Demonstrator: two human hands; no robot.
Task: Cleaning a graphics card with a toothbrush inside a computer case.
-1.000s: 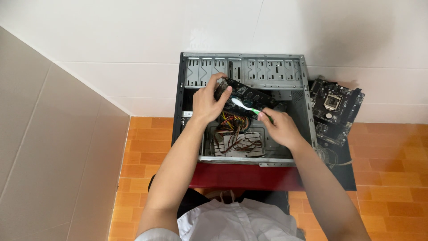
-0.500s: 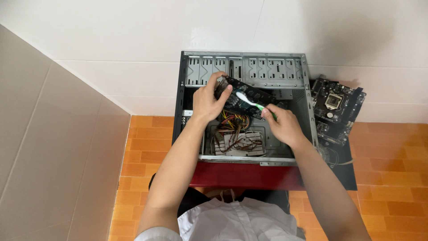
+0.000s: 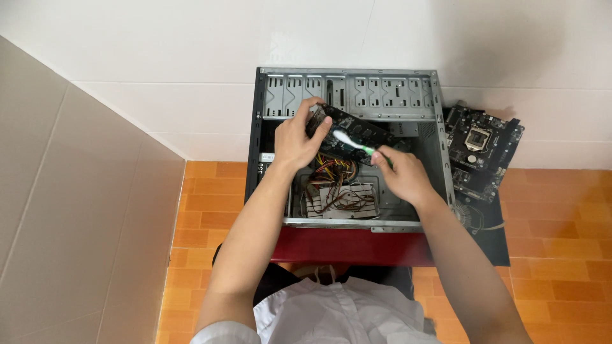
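An open grey computer case (image 3: 349, 89) lies on its side against the white wall. Over its interior my left hand (image 3: 298, 137) grips one end of a black circuit card (image 3: 357, 135), holding it tilted. In my right hand (image 3: 401, 175) is a green-and-white toothbrush (image 3: 352, 144), with the white bristle head resting on the card's face near my left thumb. Below the card, a bundle of coloured cables (image 3: 336, 175) lies inside the case.
A black motherboard (image 3: 481, 150) leans against the wall right of the case, with a dark mat and a fan (image 3: 475, 220) below it. The case rests on a red stand (image 3: 350, 247). Orange floor tiles surround it; a beige wall runs along the left.
The brush head has slid back left along the card toward my left hand; half a second ago it lay further right. My left hand and the card have stayed in place.
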